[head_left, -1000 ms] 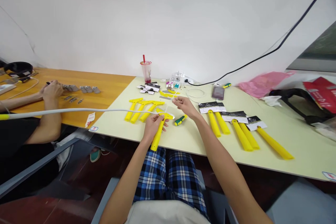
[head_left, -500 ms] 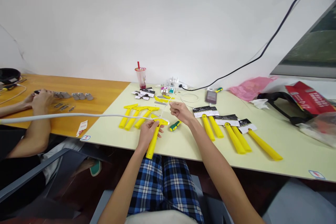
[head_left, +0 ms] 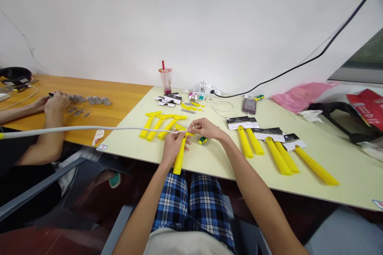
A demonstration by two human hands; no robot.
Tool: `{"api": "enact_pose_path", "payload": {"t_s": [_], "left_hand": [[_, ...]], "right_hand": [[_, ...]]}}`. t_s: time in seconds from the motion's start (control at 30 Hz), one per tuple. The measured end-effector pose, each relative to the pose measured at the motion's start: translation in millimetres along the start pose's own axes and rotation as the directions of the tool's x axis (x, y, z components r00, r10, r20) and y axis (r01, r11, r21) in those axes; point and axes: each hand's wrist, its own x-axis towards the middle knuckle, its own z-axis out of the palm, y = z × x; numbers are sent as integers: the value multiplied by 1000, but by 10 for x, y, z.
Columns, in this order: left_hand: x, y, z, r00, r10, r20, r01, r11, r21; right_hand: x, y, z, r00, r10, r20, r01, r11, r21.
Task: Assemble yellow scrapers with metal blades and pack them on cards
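My left hand [head_left: 172, 146] is wrapped round a yellow T-shaped scraper [head_left: 179, 158], its handle pointing down toward my lap. At the scraper's head my right hand [head_left: 206, 128] pinches a thin white strip, mostly hidden by the fingers. A white cable [head_left: 89, 128] crosses from the left edge to the left hand; whether it touches the scraper cannot be made out. Left of my hands lie three yellow scrapers [head_left: 163, 126]. Just beyond the scraper head are loose yellow blade-like pieces [head_left: 188, 107]. A green-and-yellow screwdriver [head_left: 203, 140] rests below my right hand.
Yellow handles with black-and-white cards [head_left: 271, 134] lie on the right. Behind stand a cup with a red straw [head_left: 166, 80], folded cards [head_left: 168, 99] and a phone-like device [head_left: 249, 105]. A co-worker's hands [head_left: 56, 101] are at the wooden table [head_left: 128, 89] near grey metal parts.
My right hand has come down and left, from above the scraper to its head, bringing the white strip there. My left hand still holds the scraper. The view has shifted slightly.
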Motion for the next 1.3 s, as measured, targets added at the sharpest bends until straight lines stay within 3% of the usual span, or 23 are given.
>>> {"api": "enact_pose_path", "payload": {"t_s": [0.73, 0.93, 1.03, 1.13, 1.3], "left_hand": [[4, 21, -20, 999, 39, 18, -39, 999, -16], [3, 19, -20, 999, 39, 29, -37, 998, -51], [-10, 30, -14, 997, 33, 63, -30, 999, -40], [-26, 45, -12, 993, 44, 107, -43, 999, -9], [-40, 62, -17, 991, 50, 126, -52, 998, 18]], "right_hand": [[5, 3, 4, 999, -31, -20, 32, 999, 10], [68, 39, 2, 951, -44, -306, 70, 995, 73], [78, 37, 6, 936, -20, -351, 56, 994, 91], [62, 37, 14, 946, -30, -323, 61, 994, 86], [29, 78, 4, 997, -13, -75, 17, 998, 58]]}}
